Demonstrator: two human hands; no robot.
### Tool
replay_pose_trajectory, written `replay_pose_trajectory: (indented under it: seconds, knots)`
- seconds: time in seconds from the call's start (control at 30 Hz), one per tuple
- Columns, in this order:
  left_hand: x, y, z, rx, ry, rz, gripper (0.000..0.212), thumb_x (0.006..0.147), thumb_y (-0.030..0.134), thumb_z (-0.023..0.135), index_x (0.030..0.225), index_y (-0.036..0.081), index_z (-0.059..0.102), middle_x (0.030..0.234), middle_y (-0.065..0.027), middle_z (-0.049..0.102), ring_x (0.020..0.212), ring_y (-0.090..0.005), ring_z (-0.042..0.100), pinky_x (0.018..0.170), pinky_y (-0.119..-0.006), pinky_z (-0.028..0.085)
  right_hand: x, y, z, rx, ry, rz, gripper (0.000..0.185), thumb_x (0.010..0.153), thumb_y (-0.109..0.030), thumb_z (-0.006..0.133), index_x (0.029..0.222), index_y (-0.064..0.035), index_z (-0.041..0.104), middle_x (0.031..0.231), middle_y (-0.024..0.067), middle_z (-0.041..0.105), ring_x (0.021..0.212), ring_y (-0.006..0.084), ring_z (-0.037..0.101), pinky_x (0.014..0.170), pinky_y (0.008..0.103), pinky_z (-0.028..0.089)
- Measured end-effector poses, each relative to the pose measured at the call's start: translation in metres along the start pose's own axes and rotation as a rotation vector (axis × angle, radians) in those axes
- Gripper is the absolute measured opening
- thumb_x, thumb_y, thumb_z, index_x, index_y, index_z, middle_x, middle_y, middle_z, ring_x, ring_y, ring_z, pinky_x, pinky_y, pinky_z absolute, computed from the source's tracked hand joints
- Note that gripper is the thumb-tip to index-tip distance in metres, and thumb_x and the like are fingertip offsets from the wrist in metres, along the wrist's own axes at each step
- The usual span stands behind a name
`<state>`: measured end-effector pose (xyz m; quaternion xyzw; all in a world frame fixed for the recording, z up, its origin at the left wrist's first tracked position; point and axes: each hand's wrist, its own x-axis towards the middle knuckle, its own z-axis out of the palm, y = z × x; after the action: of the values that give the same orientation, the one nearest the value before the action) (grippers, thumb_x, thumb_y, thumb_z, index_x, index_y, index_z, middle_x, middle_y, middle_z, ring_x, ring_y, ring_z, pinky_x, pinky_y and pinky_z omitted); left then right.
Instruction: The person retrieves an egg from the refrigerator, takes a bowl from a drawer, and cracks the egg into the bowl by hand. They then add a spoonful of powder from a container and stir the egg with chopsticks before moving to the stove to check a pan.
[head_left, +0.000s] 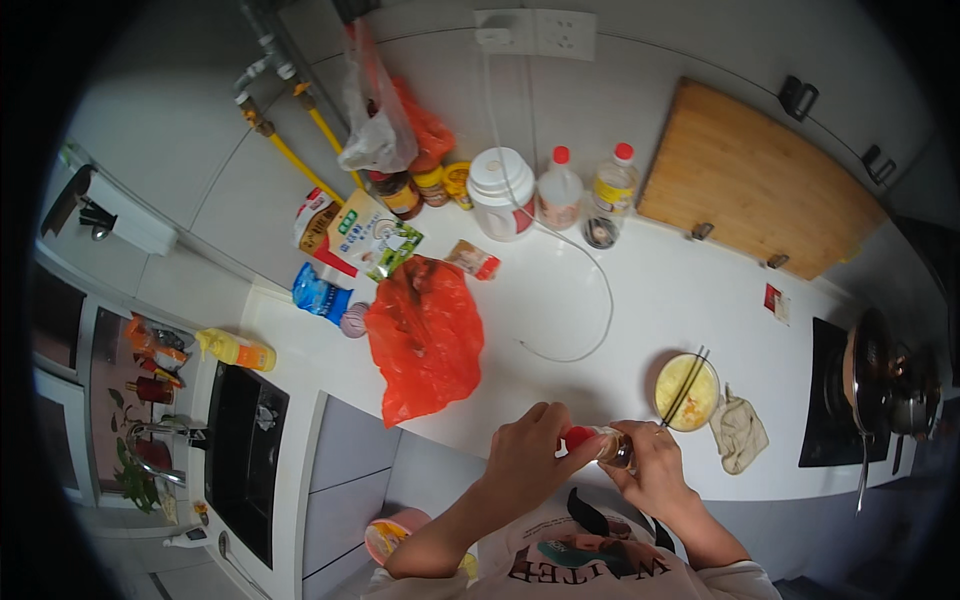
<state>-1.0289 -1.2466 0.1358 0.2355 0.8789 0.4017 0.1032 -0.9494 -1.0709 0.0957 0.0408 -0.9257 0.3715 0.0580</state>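
Close to my body, over the counter's front edge, a small seasoning jar with a red cap (609, 444) lies tilted between both hands. The fingers of my left hand (531, 452) are around the red cap end. My right hand (651, 466) grips the brown-looking body of the jar; the fingers hide part of it. Right of the hands stands a bowl of yellow egg mixture (677, 391), with a pair of dark chopsticks (688, 384) laid across its rim. A crumpled beige cloth (739, 433) lies beside the bowl.
A red plastic bag (427, 341) sits left on the white counter (525, 405). Bottles, seasoning packets and a white lidded container (501, 195) line the back. A wooden cutting board (757, 180) leans on the wall. Far right is a cooktop with a pan (870, 375); far left, a black sink (244, 465).
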Motion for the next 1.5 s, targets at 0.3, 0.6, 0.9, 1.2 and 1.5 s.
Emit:
replay_pose_trajectory:
  seconds: [0.3,0.6,0.9,1.2,1.5]
  knots:
    - [0.011,-0.040,-0.041,-0.049,-0.016,0.049,0.028,0.080,0.026,0.067,0.089,0.003,0.053,0.085,-0.0108,0.054,0.064,-0.0223,0.055,0.057,-0.033,0.046,0.052,-0.025,0.027,-0.029,-0.006,-0.047,0.041,0.065,-0.007,0.071,0.101,0.0006,0.053,0.083,0.0153,0.059,0.074,0.0324,0.057,0.069,0.0389,0.043]
    - [0.028,-0.060,-0.074,-0.241,0.021,0.108,0.038,0.079,0.020,0.066,0.111,0.005,0.052,0.115,-0.0128,0.046,0.097,-0.0270,0.050,0.081,-0.035,0.044,0.076,-0.034,0.057,0.165,0.019,0.032,0.045,0.065,-0.011,0.075,0.102,-0.0001,0.053,0.082,0.0168,0.059,0.074,0.0337,0.058,0.070,0.0397,0.045]
    - [0.049,-0.076,-0.097,-0.136,-0.007,0.344,0.058,0.075,0.026,0.071,0.122,0.006,0.043,0.116,-0.0111,0.050,0.111,-0.0287,0.045,0.088,-0.036,0.041,0.098,-0.035,0.078,0.278,-0.041,0.172,0.048,0.066,-0.011,0.076,0.106,0.0008,0.052,0.092,0.0166,0.062,0.081,0.0319,0.060,0.075,0.0386,0.047]
    - [0.053,-0.125,-0.045,-0.305,-0.095,0.047,0.055,0.069,0.020,0.076,0.115,0.007,0.050,0.112,-0.0100,0.052,0.102,-0.0251,0.053,0.086,-0.034,0.044,0.125,-0.026,0.103,0.421,0.016,0.093,0.056,0.063,0.007,0.069,0.113,-0.0012,0.047,0.113,0.0183,0.055,0.094,0.0272,0.060,0.075,0.0317,0.049]
    - [0.085,-0.154,-0.022,-0.290,-0.028,0.082,0.045,0.068,0.013,0.076,0.106,0.003,0.053,0.104,-0.0101,0.054,0.096,-0.0252,0.056,0.081,-0.033,0.049,0.141,0.005,0.129,0.358,0.025,0.203,0.073,0.065,0.005,0.069,0.130,-0.0011,0.036,0.125,0.0208,0.045,0.105,0.0352,0.053,0.089,0.0360,0.045]
